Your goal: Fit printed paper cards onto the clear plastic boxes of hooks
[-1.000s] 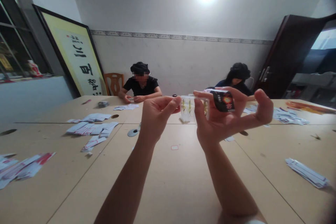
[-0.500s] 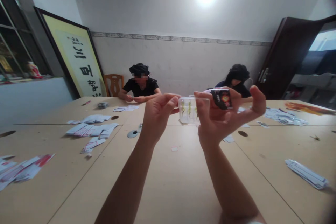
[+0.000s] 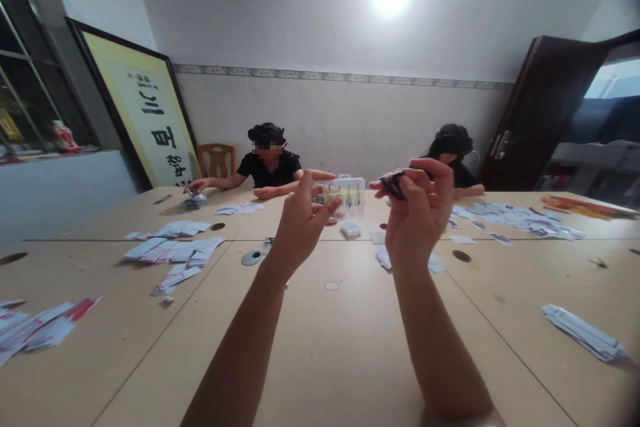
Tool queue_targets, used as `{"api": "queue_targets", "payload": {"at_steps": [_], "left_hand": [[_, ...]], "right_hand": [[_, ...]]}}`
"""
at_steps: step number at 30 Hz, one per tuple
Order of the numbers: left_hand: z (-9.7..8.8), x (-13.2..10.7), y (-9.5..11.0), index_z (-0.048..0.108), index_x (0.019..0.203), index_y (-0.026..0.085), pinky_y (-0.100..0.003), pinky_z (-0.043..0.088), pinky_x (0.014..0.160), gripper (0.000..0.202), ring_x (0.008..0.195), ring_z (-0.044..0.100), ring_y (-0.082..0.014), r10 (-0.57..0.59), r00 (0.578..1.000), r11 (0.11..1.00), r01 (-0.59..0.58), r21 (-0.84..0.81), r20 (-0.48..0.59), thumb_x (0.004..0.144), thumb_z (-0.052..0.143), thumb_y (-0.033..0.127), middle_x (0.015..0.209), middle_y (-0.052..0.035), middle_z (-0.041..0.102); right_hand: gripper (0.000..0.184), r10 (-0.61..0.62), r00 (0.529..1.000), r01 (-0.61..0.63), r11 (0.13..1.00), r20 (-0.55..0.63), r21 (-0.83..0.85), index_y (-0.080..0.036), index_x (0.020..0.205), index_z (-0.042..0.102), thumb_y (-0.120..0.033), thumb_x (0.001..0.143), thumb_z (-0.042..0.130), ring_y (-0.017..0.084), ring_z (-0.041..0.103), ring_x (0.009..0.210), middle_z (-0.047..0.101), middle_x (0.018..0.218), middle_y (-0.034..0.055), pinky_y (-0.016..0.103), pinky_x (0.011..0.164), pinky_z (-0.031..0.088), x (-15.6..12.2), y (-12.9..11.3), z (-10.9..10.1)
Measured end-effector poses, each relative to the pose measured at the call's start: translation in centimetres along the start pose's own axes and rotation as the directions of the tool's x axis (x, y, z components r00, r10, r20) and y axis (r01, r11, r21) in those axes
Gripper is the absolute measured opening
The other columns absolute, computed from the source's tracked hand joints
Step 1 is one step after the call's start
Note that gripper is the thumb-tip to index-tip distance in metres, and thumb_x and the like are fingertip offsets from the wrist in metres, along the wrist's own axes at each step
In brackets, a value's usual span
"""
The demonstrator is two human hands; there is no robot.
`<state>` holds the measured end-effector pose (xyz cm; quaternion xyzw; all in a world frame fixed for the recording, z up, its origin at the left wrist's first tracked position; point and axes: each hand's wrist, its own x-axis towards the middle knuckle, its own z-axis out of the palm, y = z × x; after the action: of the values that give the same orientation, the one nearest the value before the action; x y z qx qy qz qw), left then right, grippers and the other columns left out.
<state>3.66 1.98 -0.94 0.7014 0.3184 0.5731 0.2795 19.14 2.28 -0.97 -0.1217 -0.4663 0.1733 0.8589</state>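
Left hand (image 3: 300, 223) is raised over the middle of the table (image 3: 330, 347), thumb and fingertips pinched on the left end of a small clear case (image 3: 346, 193). The case is level, with yellow-green pieces inside. Right hand (image 3: 417, 213) is just beside it, fingers curled together and clamped on a dark packet (image 3: 393, 184). Case and packet are apart. Judgement: the one-end pinch looks thin. Keep the case level, grip along its rim, and move the packet slowly.

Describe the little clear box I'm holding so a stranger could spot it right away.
From the long tan table, follow the two raised forearms up. The left hand pinches the clear box by its edge. Unlike the dark packet in the right hand, it is see-through, with yellow-green pieces lined up inside.
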Motion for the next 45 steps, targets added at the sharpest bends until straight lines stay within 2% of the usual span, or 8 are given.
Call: {"api": "queue_targets", "payload": {"at_steps": [3,7,13,17,24,28,32,45], "left_hand": [[-0.1,-0.1,0.3,0.050,0.119,0.023,-0.023,0.062,0.051,0.044,0.078,0.075,-0.0193,-0.016,0.999,1.000,0.016,-0.002,0.043,0.086,0.071,0.043,0.116,-0.0091,0.066],[-0.1,-0.3,1.0,0.050,0.117,0.024,-0.024,0.064,0.055,0.047,0.080,0.075,-0.0203,-0.015,0.992,0.993,0.029,-0.116,0.124,0.082,0.077,0.040,0.103,-0.0049,0.069],[-0.4,-0.6,1.8,0.055,0.114,0.024,-0.029,0.067,0.063,0.039,0.080,0.074,-0.0193,-0.029,0.977,0.981,0.069,-0.182,0.214,0.084,0.076,0.039,0.092,-0.0021,0.068],[-0.7,-0.8,2.1,0.058,0.115,0.025,-0.031,0.067,0.066,0.032,0.077,0.072,-0.0160,-0.068,0.968,0.969,0.122,-0.213,0.242,0.091,0.067,0.043,0.095,-0.0015,0.066],[-0.5,-1.3,2.5,0.057,0.117,0.027,-0.031,0.067,0.063,0.031,0.070,0.073,-0.0162,-0.059,0.969,0.970,0.113,-0.216,0.242,0.094,0.063,0.047,0.087,0.0006,0.065],[-0.3,-1.5,2.7,0.058,0.112,0.025,-0.031,0.067,0.062,0.027,0.074,0.075,-0.0185,-0.062,0.966,0.967,0.121,-0.224,0.252,0.095,0.061,0.047,0.089,-0.0008,0.067],[0.0,-1.6,3.0,0.056,0.110,0.024,-0.031,0.067,0.063,0.027,0.078,0.076,-0.0200,-0.056,0.960,0.965,0.122,-0.231,0.275,0.096,0.060,0.047,0.095,-0.0034,0.071],[0.5,-2.0,3.8,0.055,0.105,0.024,-0.030,0.067,0.060,0.027,0.076,0.075,-0.0191,-0.072,0.966,0.967,0.129,-0.220,0.247,0.093,0.065,0.046,0.092,-0.0028,0.071]], "right_hand": [[0.013,0.098,0.981,-0.093,0.995,0.166,-0.040,-0.023,0.090,0.058,-0.017,0.081,0.066,0.010,0.065,0.052,0.062,0.072,-0.0059,0.022,0.046,0.050,-0.5,-0.8,0.1],[0.010,0.162,0.952,-0.126,0.981,0.261,-0.149,-0.021,0.083,0.062,-0.016,0.080,0.070,0.009,0.063,0.051,0.065,0.073,-0.0043,0.022,0.045,0.050,-1.0,-1.3,0.4],[0.006,0.139,0.929,-0.025,0.948,0.343,-0.316,-0.020,0.084,0.065,-0.016,0.083,0.069,0.010,0.061,0.055,0.066,0.072,-0.0032,0.024,0.050,0.050,-1.0,-1.9,0.0],[0.005,0.122,0.905,0.039,0.930,0.407,-0.365,-0.021,0.084,0.064,-0.016,0.085,0.067,0.010,0.061,0.056,0.065,0.071,-0.0037,0.024,0.052,0.050,-1.0,-2.4,-0.4],[0.004,0.087,0.892,0.117,0.904,0.444,-0.412,-0.022,0.087,0.063,-0.018,0.087,0.066,0.010,0.060,0.057,0.065,0.072,-0.0040,0.024,0.053,0.050,-1.1,-3.1,-0.5],[0.015,0.124,0.888,0.091,0.896,0.442,-0.434,-0.024,0.095,0.058,-0.021,0.084,0.069,0.010,0.060,0.055,0.068,0.077,-0.0040,0.024,0.052,0.049,-1.1,-3.5,-0.6],[0.021,0.151,0.901,0.052,0.894,0.407,-0.446,-0.024,0.093,0.053,-0.019,0.081,0.068,0.010,0.059,0.052,0.066,0.074,-0.0054,0.025,0.051,0.049,-1.2,-4.0,-0.5],[0.023,0.104,0.899,0.099,0.898,0.426,-0.428,-0.026,0.098,0.052,-0.016,0.083,0.066,0.011,0.062,0.052,0.066,0.073,-0.0067,0.026,0.048,0.051,-1.5,-5.1,-0.5]]}}
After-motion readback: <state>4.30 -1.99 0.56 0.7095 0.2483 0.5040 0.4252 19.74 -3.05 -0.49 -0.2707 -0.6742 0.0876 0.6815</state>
